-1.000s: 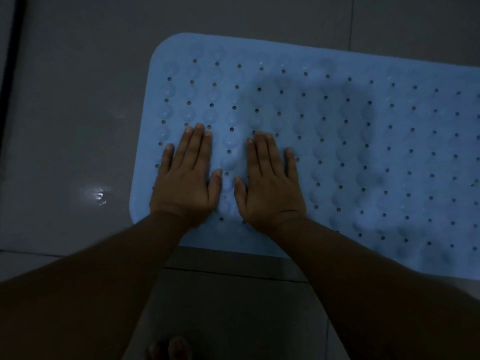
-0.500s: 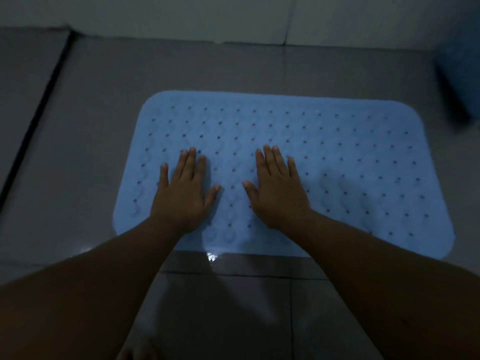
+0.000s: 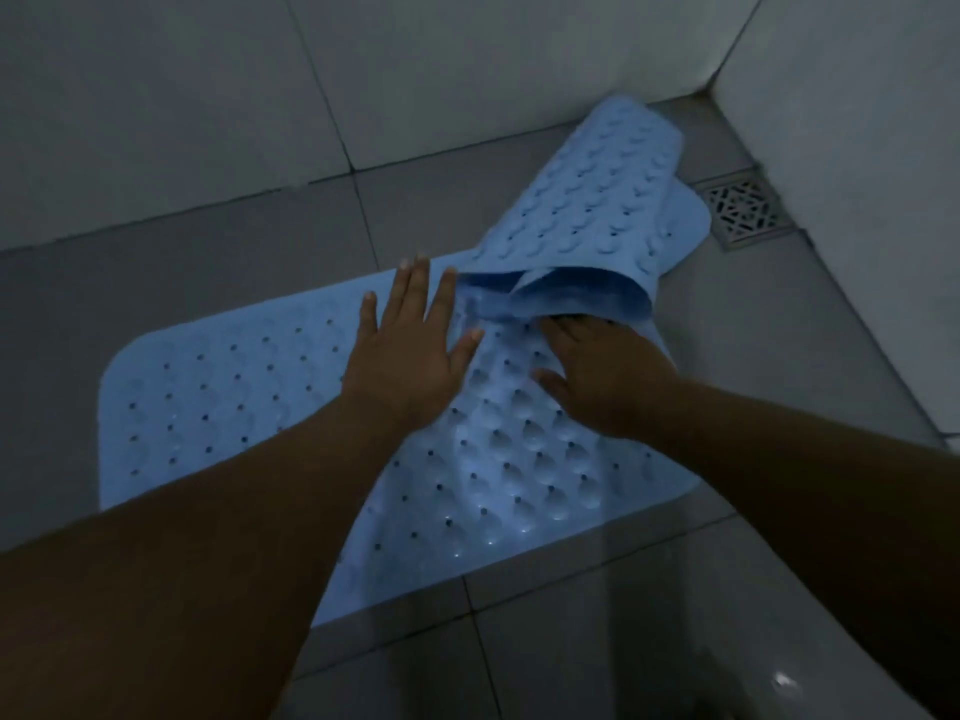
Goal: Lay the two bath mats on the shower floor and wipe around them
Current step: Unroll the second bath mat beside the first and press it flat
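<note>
A light blue bath mat [image 3: 234,407] with holes and bumps lies flat on the grey tiled shower floor. A second blue mat [image 3: 597,210] lies folded over itself, suction cups up, running toward the far right corner. Its near end rests on the flat mat's far edge. My left hand [image 3: 410,356] lies flat on the first mat with fingers spread, the fingertips just left of the folded mat's end. The fingers of my right hand [image 3: 602,376] reach under the folded mat's open end and are hidden there, while the thumb is spread out.
A square metal floor drain [image 3: 745,207] sits in the far right corner, just beyond the folded mat. White tiled walls [image 3: 208,96] close the floor at the back and right. Bare grey floor tiles [image 3: 130,262] lie left of the mats.
The view has swung right and up, bringing the folded second mat and drain into sight. Both hands have moved from the flat mat's left part to the folded mat's near end.
</note>
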